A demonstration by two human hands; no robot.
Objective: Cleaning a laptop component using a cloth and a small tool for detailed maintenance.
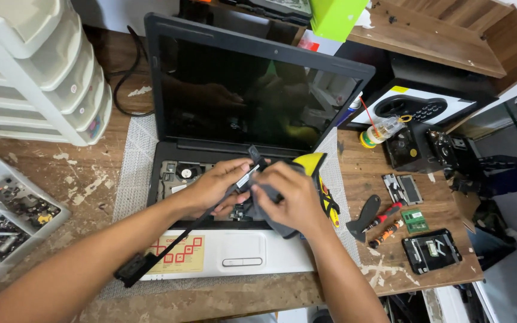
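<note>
Opened laptop (234, 179), mid-bench, keyboard removed.
Left hand (213, 185) pinching black strip part (175, 239); right hand (291, 197) closed on grey cloth (264, 212). Best wiped gently, strip kept supported above exposed board.

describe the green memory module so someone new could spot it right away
Start at the open laptop, then move to the bare wooden desk on its right. There, the green memory module lies flat between the red-handled screwdrivers and a black drive. It is the only small green rectangular board in that cluster.
</note>
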